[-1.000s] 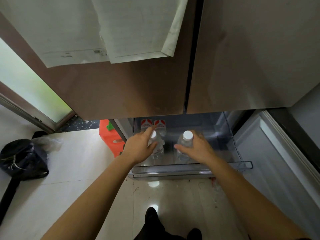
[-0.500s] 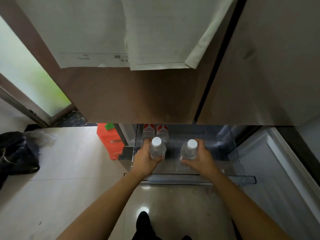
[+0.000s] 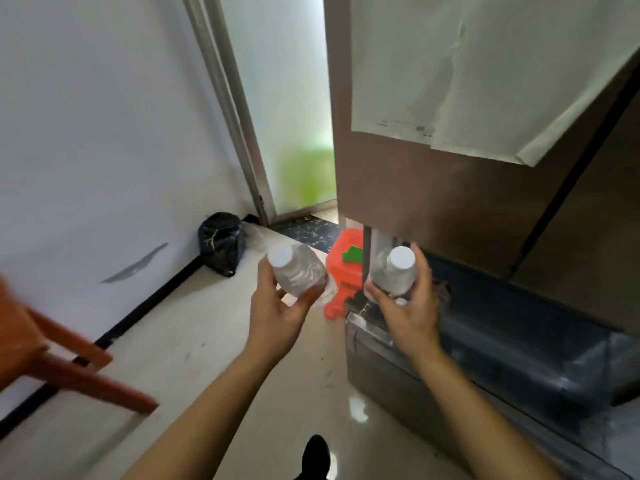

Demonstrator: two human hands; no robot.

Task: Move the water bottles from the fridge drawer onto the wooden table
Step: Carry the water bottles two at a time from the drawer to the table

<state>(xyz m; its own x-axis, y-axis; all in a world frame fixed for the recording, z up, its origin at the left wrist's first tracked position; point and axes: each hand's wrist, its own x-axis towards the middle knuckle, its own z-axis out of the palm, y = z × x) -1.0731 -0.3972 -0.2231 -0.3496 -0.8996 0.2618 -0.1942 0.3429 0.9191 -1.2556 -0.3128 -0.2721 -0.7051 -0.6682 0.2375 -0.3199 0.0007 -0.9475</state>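
Note:
My left hand point(image 3: 277, 317) grips a clear water bottle with a white cap point(image 3: 296, 270), held above the floor to the left of the fridge. My right hand point(image 3: 410, 311) grips a second white-capped water bottle point(image 3: 394, 271), held over the left end of the open fridge drawer point(image 3: 519, 368). Both bottles are tilted with their caps toward me. The drawer stands pulled out at the lower right; its contents are blurred. A reddish-brown wooden edge point(image 3: 69, 372), blurred, juts in at the lower left.
The brown fridge doors point(image 3: 433, 195) with white paper sheets taped on rise at the right. An orange plastic container point(image 3: 343, 271) stands on the floor beside the fridge. A black bag point(image 3: 220, 242) lies in the corner by the white wall and frosted glass door.
Both hands have lifted the two bottles out of the drawer. The view has swung left, bringing the wall, the door and the wooden edge into sight.

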